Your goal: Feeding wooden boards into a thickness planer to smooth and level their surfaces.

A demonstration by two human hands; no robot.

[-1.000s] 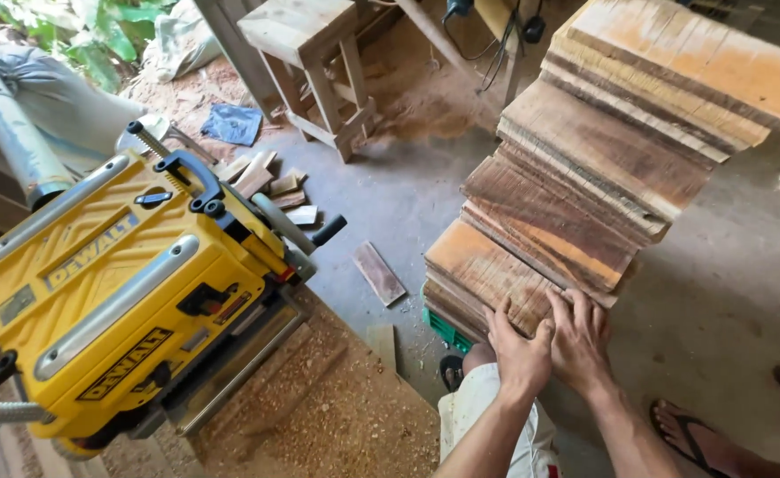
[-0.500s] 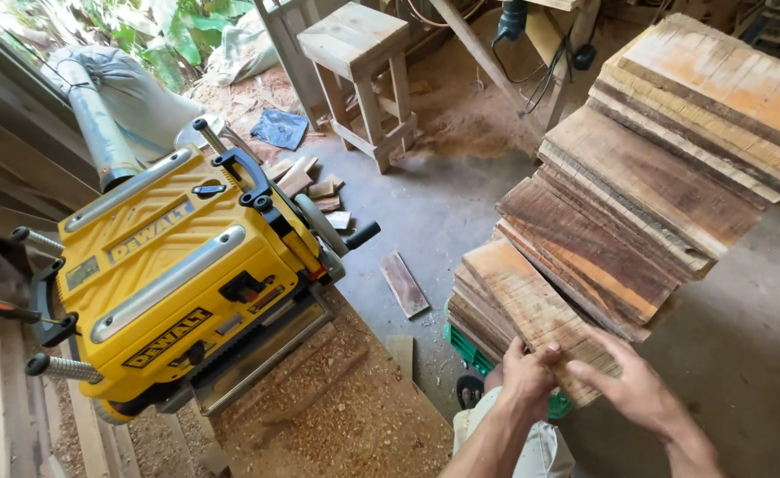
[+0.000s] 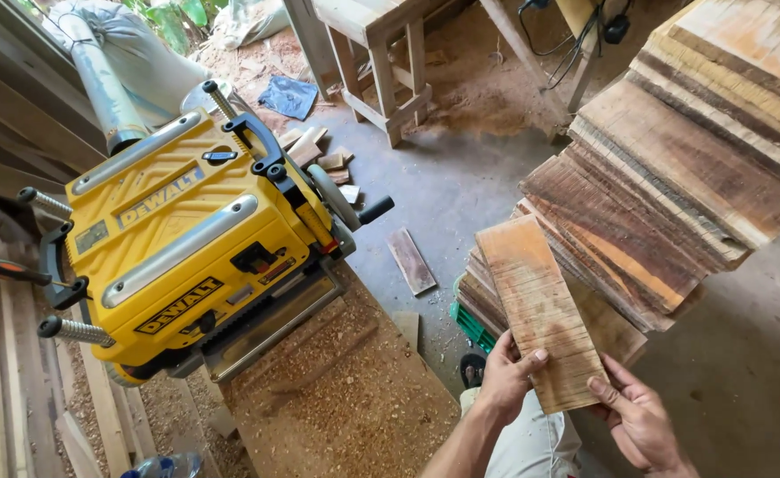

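**Board held over wood stack**

Sawdust-covered workbench (image 3: 345, 398) at left carries a yellow planer (image 3: 186, 248). Concrete floor beyond has wood scraps (image 3: 410, 259) and a stool (image 3: 381, 53). Left hand (image 3: 507, 376) grips the board (image 3: 540, 310) at its near left edge, thumb on top. Right hand (image 3: 642, 420) pinches its near right corner. Stacked planks (image 3: 673, 168) lie behind, right.

From the one camera on my head I look steeply down and forward, close over my left hand (image 3: 507, 382) and right hand (image 3: 639, 423) at the bottom edge, with the yellow planer (image 3: 186, 243) left and the stacked boards (image 3: 673, 168) right, farther off.
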